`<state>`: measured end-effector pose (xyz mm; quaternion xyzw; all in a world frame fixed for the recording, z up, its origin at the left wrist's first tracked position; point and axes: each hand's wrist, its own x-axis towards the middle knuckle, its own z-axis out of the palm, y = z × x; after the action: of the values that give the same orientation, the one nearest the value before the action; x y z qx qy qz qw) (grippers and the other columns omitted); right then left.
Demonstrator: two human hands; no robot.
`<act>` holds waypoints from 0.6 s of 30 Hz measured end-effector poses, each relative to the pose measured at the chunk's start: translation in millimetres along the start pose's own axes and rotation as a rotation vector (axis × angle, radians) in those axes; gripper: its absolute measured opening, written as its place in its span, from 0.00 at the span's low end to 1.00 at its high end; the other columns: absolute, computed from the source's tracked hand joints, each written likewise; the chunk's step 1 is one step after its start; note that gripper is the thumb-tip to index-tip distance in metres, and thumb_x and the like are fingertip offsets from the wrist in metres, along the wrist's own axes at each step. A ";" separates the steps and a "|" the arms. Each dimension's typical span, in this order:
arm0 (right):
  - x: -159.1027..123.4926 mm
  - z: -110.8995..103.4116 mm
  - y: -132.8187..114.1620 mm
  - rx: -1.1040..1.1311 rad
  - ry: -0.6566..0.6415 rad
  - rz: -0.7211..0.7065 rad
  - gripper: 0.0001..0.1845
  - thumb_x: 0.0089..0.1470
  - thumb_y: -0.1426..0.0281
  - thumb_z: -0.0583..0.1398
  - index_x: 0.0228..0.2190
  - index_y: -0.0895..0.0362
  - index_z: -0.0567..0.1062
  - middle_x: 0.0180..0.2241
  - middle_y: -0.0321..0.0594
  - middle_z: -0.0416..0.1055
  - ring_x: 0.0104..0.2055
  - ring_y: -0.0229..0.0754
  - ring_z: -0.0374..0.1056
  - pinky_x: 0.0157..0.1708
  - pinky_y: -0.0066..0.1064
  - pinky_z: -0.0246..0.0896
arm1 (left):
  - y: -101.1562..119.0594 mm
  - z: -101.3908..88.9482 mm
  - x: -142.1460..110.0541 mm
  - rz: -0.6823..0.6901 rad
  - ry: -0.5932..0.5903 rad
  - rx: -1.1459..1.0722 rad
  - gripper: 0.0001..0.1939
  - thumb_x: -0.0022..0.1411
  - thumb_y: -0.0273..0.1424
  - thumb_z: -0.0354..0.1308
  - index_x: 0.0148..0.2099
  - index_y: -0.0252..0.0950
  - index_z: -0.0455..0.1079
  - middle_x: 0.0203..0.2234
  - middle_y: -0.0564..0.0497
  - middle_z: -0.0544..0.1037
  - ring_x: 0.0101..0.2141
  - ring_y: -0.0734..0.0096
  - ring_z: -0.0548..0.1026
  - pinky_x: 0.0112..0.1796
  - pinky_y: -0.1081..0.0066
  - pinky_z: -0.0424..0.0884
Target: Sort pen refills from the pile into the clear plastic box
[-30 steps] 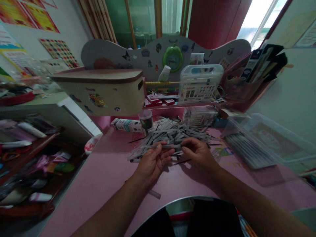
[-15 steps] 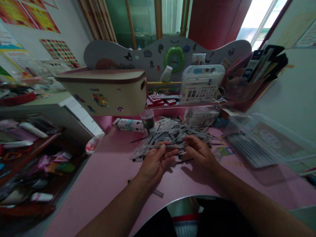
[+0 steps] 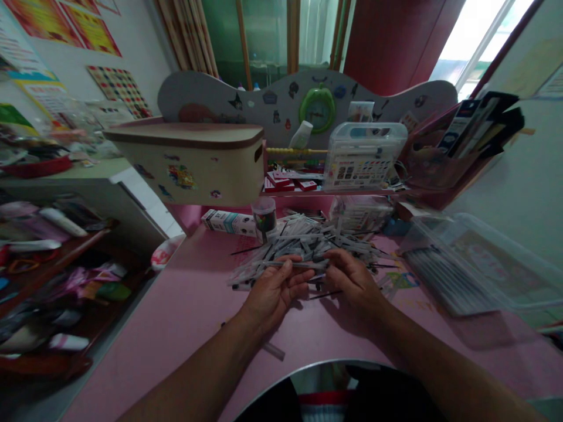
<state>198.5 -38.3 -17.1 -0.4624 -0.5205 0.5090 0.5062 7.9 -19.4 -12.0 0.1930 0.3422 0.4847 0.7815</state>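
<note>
On the pink desk (image 3: 185,316) lies a heap of several thin grey-white pen tubes (image 3: 308,241) and black refills. My left hand (image 3: 272,291) and my right hand (image 3: 354,282) meet just in front of the heap. Both pinch the same slim grey pen tube (image 3: 295,265), which lies level between their fingertips, the left at its left end, the right at its right end. A loose black refill (image 3: 325,293) lies on the desk under my right hand. One clear tube piece (image 3: 273,350) rests beside my left forearm.
A clear plastic tray (image 3: 475,264) with rows of pens stands at the right. A small round pot (image 3: 264,215) and a long carton (image 3: 229,222) sit behind the heap. Above are a cream wooden box (image 3: 189,164), a clear case (image 3: 365,155) and a green clock (image 3: 317,109). Cluttered shelves fill the left.
The hands stay joined on the pen tube, shifted only slightly. The camera has tilted a little, so the scene sits somewhat lower and to the right.
</note>
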 end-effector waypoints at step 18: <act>1.2 5.4 -1.1 -0.307 0.027 -0.212 0.08 0.58 0.70 0.60 0.40 0.51 0.75 0.36 0.37 0.73 0.37 0.43 0.67 0.38 0.33 0.58 | 7.2 0.8 -1.2 0.068 0.015 0.041 0.05 0.71 0.23 0.51 0.43 0.31 0.69 0.33 0.41 0.83 0.32 0.66 0.84 0.28 0.77 0.80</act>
<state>193.1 -37.5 -15.8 -0.4837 -0.6308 0.3613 0.4875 3.7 -17.2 -6.5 0.2167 0.3510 0.5052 0.7580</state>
